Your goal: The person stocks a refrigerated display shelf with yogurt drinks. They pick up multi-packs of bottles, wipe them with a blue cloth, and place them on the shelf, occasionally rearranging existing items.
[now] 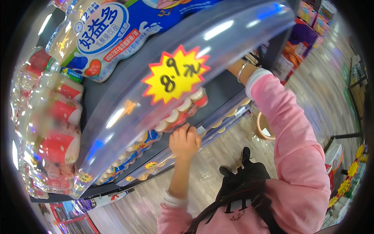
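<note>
My left hand [185, 141] is at the front of a lower shelf, fingers curled closed beside a plastic-wrapped pack of small red bottles with white caps [183, 112]. What the fingers hold, if anything, is hidden. Up and to the right, my right hand [236, 70] reaches in behind the clear plastic shelf edge [222, 33]. A bracelet [242, 73] circles that wrist, and its fingers are hidden. A yellow starburst price tag [174, 74] is fixed on the clear edge.
Blue-wrapped drink bottles [113, 35] stand on the upper shelf, with red-labelled bottles [62, 132] at left. Blue packs of bottles [132, 154] sit on the lower shelf. A round bin [265, 125] stands on the wood-look floor [156, 199]. More shelving is at right.
</note>
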`<state>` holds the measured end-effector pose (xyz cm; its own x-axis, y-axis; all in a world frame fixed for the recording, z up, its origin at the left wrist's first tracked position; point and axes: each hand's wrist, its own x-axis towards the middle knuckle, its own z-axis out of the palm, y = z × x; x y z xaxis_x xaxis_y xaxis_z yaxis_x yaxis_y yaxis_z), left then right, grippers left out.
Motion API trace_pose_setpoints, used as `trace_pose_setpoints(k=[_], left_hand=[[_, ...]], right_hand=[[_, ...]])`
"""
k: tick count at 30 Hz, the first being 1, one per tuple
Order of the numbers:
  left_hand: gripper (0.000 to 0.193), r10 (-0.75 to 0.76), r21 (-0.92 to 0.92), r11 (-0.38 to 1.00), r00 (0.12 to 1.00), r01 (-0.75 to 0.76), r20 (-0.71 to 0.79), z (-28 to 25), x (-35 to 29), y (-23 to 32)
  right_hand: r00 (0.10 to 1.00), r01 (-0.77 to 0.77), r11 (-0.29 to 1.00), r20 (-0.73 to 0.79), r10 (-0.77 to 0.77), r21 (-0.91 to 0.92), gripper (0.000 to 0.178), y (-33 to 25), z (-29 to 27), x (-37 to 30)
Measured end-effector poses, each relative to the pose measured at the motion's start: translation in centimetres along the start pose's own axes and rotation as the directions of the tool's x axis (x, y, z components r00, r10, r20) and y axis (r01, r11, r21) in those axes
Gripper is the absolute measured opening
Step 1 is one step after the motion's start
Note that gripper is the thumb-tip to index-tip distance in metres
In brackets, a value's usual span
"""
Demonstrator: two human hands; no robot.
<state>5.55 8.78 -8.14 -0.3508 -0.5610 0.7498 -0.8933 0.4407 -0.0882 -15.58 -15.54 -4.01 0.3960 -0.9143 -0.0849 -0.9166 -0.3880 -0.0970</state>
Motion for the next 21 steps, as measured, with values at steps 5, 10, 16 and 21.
trace_pose_setpoints(k=[5,10,16,21], left_hand=[[0.011,-0.006,-0.004,1.000,1.000,0.006,0.004,0.3,0.0,-0.3],[0.011,-0.024,0.002,1.000,1.000,0.024,0.013,0.2,-0.1,0.1],[0.011,-0.034,0.008,0.999,0.999,0.033,0.017,0.2,0.2,0.2],[0.012,-0.021,0.004,1.000,1.000,0.021,0.007,0.2,0.1,0.1]], right_hand=[[1.000,-0.023,1.000,0.020,0.023,-0.012,0.047,2.5,0.7,2.2],[1.000,0.010,1.000,0.015,-0.010,0.012,0.041,3.0,0.5,2.7],[0.993,0.122,0.989,-0.021,-0.120,0.090,0.036,2.2,-1.2,1.4],[0.913,0.390,0.856,-0.021,-0.408,0.339,0.036,0.2,-3.0,-4.4]])
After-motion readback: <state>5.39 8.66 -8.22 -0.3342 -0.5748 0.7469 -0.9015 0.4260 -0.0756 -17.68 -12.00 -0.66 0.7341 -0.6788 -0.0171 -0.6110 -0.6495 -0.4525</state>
